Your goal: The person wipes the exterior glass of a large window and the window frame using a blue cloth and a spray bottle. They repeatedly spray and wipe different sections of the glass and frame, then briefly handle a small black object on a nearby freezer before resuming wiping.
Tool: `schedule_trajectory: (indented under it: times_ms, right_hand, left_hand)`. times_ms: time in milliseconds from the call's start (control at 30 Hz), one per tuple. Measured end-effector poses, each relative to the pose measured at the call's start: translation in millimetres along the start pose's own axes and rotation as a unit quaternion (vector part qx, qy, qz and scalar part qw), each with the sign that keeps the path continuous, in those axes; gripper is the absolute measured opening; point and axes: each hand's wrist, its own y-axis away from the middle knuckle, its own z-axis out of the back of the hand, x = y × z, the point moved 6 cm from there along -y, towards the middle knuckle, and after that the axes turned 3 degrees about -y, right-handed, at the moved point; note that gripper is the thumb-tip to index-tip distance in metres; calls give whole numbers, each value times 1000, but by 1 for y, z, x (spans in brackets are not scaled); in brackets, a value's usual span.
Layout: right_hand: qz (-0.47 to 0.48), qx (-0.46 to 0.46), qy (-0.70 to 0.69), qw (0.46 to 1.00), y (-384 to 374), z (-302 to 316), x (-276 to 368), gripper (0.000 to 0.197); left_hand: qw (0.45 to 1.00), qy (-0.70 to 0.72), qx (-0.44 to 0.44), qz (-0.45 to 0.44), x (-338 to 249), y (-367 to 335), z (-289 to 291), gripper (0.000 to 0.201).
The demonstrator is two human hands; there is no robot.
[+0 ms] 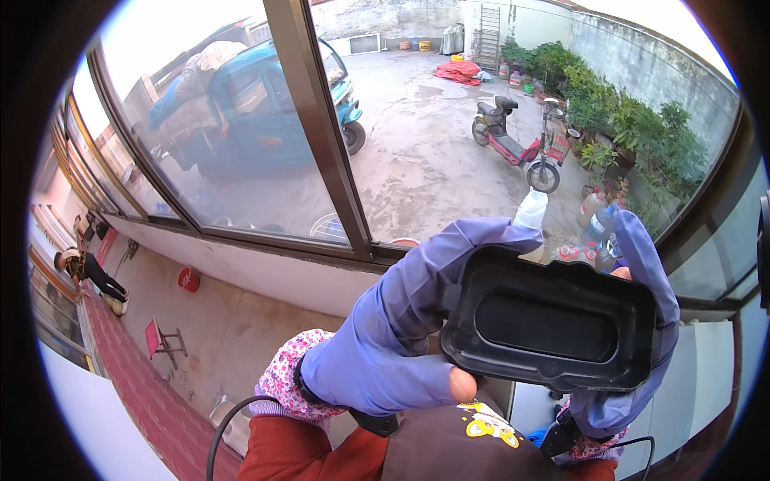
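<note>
Up in front of me I hold a shallow black plastic tray [545, 321], tilted so that its hollow side faces me. It is roughly rectangular, with rounded corners, a notched rim and a long oval recess. My left hand [385, 329], in a purple glove with the thumb tip bare, grips its left end, thumb at the lower edge and fingers behind the upper one. White material [530, 210] covers one left fingertip. Around the right end curls my right hand [662, 321], also gloved in purple; its palm and some fingers are partly hidden behind the tray.
Dark-framed windows [317, 120] stand ahead; beyond them are a blue three-wheeled vehicle [249, 104], a red scooter [513, 144] and plants [609, 104]. Down the corridor at left are a red stool [163, 341], a red bucket [188, 279] and a bending person [92, 268].
</note>
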Motion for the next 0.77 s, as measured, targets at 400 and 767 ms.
schedule_trajectory:
  times_ms: [400, 767]
  right_hand:
    - [13, -103, -13, 995, -17, -18, -4, 76]
    - [-91, -88, -97, 987, 26, -2, -14, 80]
  left_hand:
    - [998, 19, -45, -50, -15, 7, 14, 119]
    - [957, -115, -95, -250, -44, 14, 23, 117]
